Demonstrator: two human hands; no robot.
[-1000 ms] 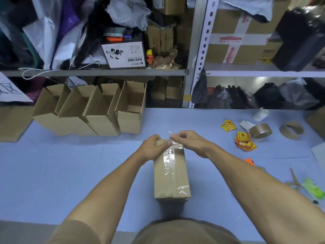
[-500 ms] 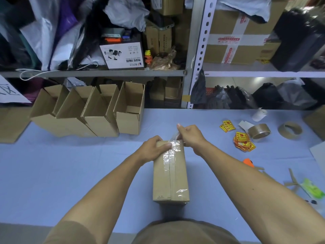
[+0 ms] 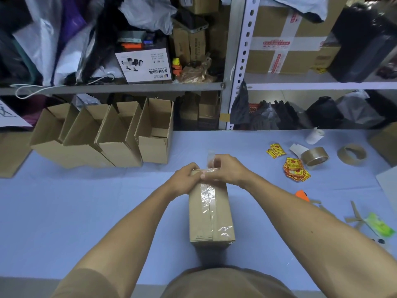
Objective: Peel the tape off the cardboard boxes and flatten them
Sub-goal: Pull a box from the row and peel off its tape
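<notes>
A small closed cardboard box (image 3: 211, 218) lies lengthwise on the blue table (image 3: 86, 211) in front of me, with clear tape (image 3: 207, 197) along its top seam. My left hand (image 3: 185, 179) presses on the box's far left corner. My right hand (image 3: 227, 169) rests over the far end and pinches the lifted tape end (image 3: 210, 157), which sticks up past the box's far edge. The far end of the box is hidden under both hands.
Several open cardboard boxes (image 3: 111, 136) stand in a row at the back left. To the right lie tape rolls (image 3: 314, 155), yellow-red stickers (image 3: 295, 168), an orange tool (image 3: 301, 195) and a green item (image 3: 379, 225). Cluttered shelves (image 3: 129, 87) rise behind the table.
My right hand has come back leftward over the far end of the box, with the loose tape end still between its fingers. The left hand and the box stay put.
</notes>
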